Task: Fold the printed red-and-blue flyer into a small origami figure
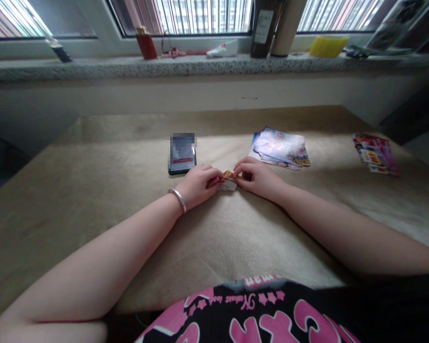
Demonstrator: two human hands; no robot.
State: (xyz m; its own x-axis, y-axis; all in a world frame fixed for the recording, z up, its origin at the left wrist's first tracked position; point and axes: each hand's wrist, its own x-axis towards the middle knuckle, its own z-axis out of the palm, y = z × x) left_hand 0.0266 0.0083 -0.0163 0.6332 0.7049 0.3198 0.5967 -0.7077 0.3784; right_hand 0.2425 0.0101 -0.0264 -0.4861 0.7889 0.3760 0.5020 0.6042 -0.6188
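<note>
Both my hands meet at the middle of the tan-covered table (pixel 93 190), pinching a small red and white folded paper piece (pixel 227 181). My left hand (pixel 198 183), with a silver bangle on its wrist, has its fingers closed on the piece's left end. My right hand (pixel 255 177) is closed on its right end. The piece rests low, at or just above the cloth.
A phone (pixel 181 153) lies just beyond my left hand. A fanned stack of colourful cards (pixel 281 148) sits beyond my right hand, and another printed stack (pixel 376 153) lies far right. The windowsill (pixel 200 65) holds a red cup, a dark bottle and a yellow box.
</note>
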